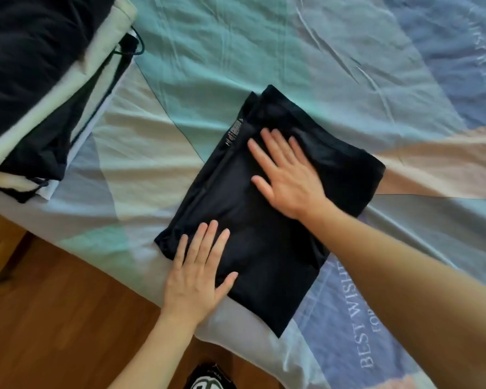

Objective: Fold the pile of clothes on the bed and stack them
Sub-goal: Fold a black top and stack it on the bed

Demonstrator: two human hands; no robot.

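1. A folded black garment [267, 209] lies near the middle of the frame on the bed [292, 51], close to the bed's lower edge; it forms a tilted rectangle whose corners point to the upper middle and lower middle.
2. The left hand [197, 279] lies flat on the garment's lower left part, fingers straight and spread, gripping nothing.
3. The right hand [286, 175] presses flat on the garment's upper right part, fingers straight and spread, holding nothing.
4. A stack of dark and pale clothes [40, 88] sits in the upper left of the frame, well apart from the garment.
5. The bed's cover shows teal, beige and blue patches with printed white lettering.
6. A wooden floor [68, 318] fills the lower left.
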